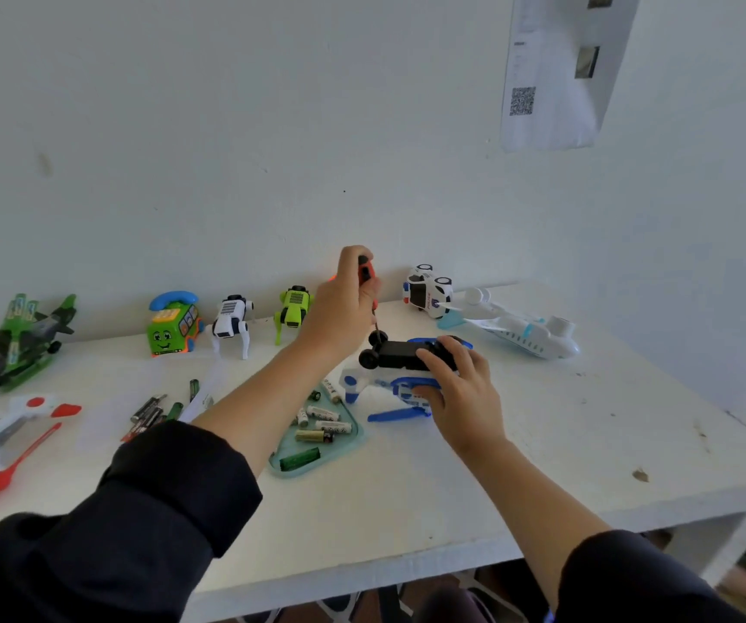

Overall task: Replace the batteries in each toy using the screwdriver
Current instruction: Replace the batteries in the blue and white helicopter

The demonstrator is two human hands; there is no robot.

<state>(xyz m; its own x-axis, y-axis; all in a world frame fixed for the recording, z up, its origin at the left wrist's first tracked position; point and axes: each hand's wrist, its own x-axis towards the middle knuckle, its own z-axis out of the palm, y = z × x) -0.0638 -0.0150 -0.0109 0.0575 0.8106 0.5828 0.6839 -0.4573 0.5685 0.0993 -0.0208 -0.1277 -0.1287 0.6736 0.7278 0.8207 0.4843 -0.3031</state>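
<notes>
Near the middle of the white table [542,465], the left hand [339,308] grips a red and black screwdriver [367,285] upright, tip down on the black underside of an overturned blue and white toy [400,368]. The right hand [461,388] clasps that toy. Loose batteries [328,420] lie on a teal tray [353,445] just left.

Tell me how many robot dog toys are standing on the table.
2. A white robot dog stands near the wall beside the green phone bus; a green robot dog stands just right of it, partly hidden behind the left hand.
</notes>
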